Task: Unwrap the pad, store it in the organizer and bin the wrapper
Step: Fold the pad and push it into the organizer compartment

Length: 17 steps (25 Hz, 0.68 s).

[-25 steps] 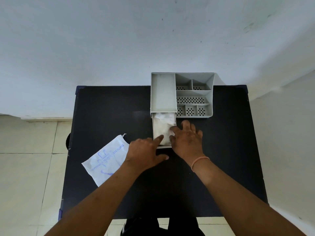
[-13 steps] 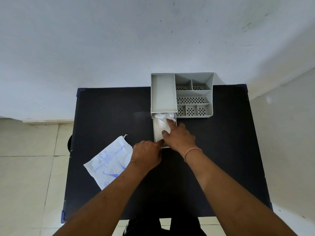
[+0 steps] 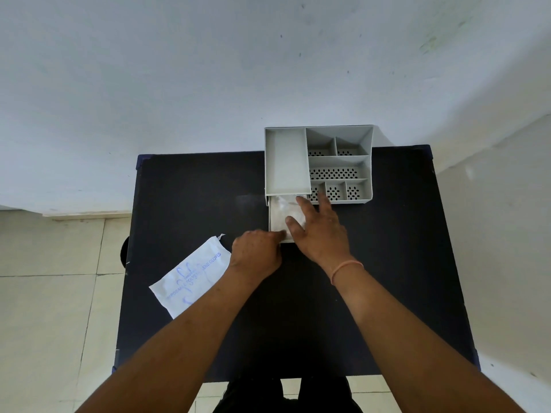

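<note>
A grey organizer (image 3: 286,162) with several compartments stands at the far edge of the black table (image 3: 190,198). Its drawer (image 3: 272,219) is pulled out toward me and holds a white pad (image 3: 283,210). My right hand (image 3: 319,231) lies flat over the drawer, fingers spread, pressing the pad down. My left hand (image 3: 256,254) is curled at the drawer's front left corner, touching its front edge. The white wrapper (image 3: 190,278) with blue print lies flat on the table to the left of my left hand.
A white wall rises right behind the organizer. Beige floor tiles (image 3: 53,308) show to the left of the table. A dark round object (image 3: 123,251) peeks out at the table's left edge.
My right hand has slid farther into the drawer, over the pad. My left hand has closed and moved up to the drawer's front corner. The drawer sits a little farther in.
</note>
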### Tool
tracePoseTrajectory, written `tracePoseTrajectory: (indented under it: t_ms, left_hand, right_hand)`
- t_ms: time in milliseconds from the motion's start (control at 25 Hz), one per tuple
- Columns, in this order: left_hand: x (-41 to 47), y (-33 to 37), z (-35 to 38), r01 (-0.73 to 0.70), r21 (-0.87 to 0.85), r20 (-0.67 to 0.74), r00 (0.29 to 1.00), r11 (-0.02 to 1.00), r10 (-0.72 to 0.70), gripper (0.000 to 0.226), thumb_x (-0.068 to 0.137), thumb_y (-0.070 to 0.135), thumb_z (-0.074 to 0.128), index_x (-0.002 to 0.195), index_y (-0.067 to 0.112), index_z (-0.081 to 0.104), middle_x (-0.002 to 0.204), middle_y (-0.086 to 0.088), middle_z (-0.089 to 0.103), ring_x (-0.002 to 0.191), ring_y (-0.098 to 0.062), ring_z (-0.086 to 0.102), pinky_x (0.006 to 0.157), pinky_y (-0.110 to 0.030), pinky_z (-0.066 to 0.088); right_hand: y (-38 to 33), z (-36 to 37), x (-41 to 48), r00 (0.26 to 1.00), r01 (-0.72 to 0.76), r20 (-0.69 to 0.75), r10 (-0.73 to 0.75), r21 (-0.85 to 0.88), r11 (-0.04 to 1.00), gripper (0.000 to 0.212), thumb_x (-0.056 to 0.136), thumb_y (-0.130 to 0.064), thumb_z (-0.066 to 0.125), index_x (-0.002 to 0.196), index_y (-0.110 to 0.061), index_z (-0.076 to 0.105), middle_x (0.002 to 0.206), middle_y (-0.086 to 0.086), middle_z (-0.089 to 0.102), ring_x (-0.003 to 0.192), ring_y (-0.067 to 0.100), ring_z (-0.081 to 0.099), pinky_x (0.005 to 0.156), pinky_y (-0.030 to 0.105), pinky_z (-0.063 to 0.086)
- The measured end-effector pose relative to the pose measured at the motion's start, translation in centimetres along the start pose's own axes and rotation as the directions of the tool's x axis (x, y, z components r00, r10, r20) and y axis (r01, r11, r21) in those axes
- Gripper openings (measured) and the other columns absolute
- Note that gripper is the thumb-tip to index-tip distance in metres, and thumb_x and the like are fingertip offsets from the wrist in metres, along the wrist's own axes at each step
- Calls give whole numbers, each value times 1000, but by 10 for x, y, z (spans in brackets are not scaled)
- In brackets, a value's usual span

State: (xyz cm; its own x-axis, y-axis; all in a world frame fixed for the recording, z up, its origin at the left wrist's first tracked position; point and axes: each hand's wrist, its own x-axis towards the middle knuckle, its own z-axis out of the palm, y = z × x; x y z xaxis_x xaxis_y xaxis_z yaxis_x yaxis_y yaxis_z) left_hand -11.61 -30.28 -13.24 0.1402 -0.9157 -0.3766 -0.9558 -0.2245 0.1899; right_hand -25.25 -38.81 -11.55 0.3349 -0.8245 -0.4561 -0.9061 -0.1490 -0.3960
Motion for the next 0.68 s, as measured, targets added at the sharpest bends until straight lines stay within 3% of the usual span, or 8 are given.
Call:
tracePoseTrajectory:
  t_ms: [120, 240, 360, 440, 480, 680]
  left_hand:
    - [-5, 2, 2, 5, 11, 12, 1000, 1000, -5, 43, 100, 35, 55, 141, 45, 63, 106, -7, 79, 102, -33, 75, 83, -42, 60]
    - [-5, 3, 4, 14, 4, 18, 1000, 1000, -14, 40, 99, 36, 56, 138, 42, 66, 106, -8, 79, 102, -33, 76, 83, -42, 60]
    - [-5, 4, 6, 28, -14, 20, 999, 1000, -28, 42, 98, 36, 57, 139, 41, 65, 110, -7, 80, 103, -33, 76, 84, -42, 61]
    - [-5, 2, 7, 27, -30, 14, 1000, 999, -26, 44, 99, 37, 57, 142, 42, 63, 113, -7, 80, 105, -33, 76, 86, -43, 62]
    - [-5, 2, 7, 28, -36, 14, 1000, 999, -27, 44, 99, 37, 57, 142, 42, 63, 113, -7, 80, 105, -33, 76, 86, -43, 63]
    - [-5, 6, 8, 59, -28, 15, 998, 998, -59, 38, 98, 33, 56, 132, 39, 71, 106, -7, 79, 100, -34, 76, 81, -41, 59]
  right_hand:
    - [-2, 5, 17, 975, -54, 205, 86, -157, 986, 74, 100, -70, 36, 165, -44, 14, 178, 9, 0, 156, 43, 26, 116, 69, 34]
    - [-5, 4, 20, 969, -70, 229, 91, -101, 992, 73, 99, -69, 39, 164, -43, 20, 178, 9, 2, 156, 42, 27, 116, 67, 35]
    - [-8, -3, 7, 1000, -13, 20, 14, -36, 999, 58, 98, -61, 47, 147, -31, 52, 176, 9, 14, 153, 38, 35, 112, 62, 40]
    - [-8, -5, -1, 983, 22, -181, -35, -71, 997, 52, 97, -58, 49, 137, -27, 59, 174, 10, 22, 151, 36, 38, 108, 59, 44]
    - [-7, -3, -3, 977, 15, -209, -37, -104, 994, 55, 96, -60, 47, 139, -27, 58, 174, 11, 21, 151, 37, 38, 107, 59, 44]
    - [2, 14, 11, 989, -54, 121, 84, -229, 972, 78, 96, -75, 36, 165, -43, 16, 178, 11, -9, 155, 44, 27, 117, 75, 27]
